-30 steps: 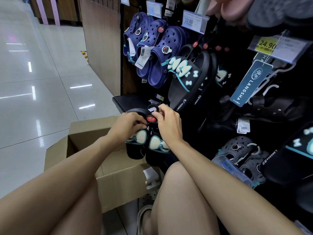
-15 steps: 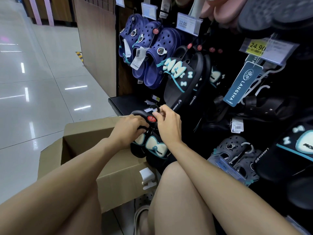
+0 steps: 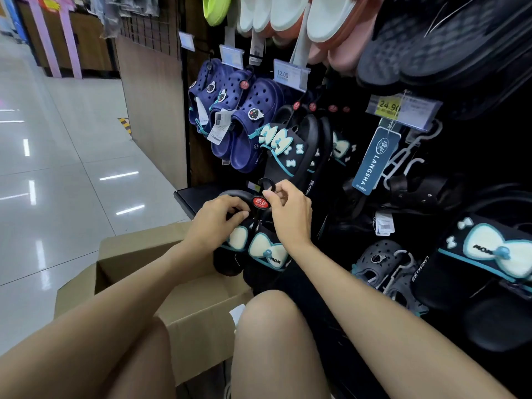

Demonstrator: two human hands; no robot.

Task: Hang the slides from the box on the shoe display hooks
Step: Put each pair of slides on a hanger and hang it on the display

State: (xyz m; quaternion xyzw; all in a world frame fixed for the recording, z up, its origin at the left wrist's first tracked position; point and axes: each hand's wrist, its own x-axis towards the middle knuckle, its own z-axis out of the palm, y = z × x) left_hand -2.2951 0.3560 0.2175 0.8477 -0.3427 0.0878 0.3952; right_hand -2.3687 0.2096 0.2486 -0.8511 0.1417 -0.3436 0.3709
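Slides [image 3: 260, 249], a black pair with pale bows, sit at centre frame above the open cardboard box [image 3: 198, 306]. Left hand [image 3: 214, 223] grips the pair's top with curled fingers. Right hand [image 3: 290, 214] pinches the black hanger hook [image 3: 266, 184] between thumb and forefinger, just below the hanging bow slides [image 3: 290, 148].

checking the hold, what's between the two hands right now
In the head view, the hanger's red round label sits between the left hand and right hand, above the black bow slides both hands hold.
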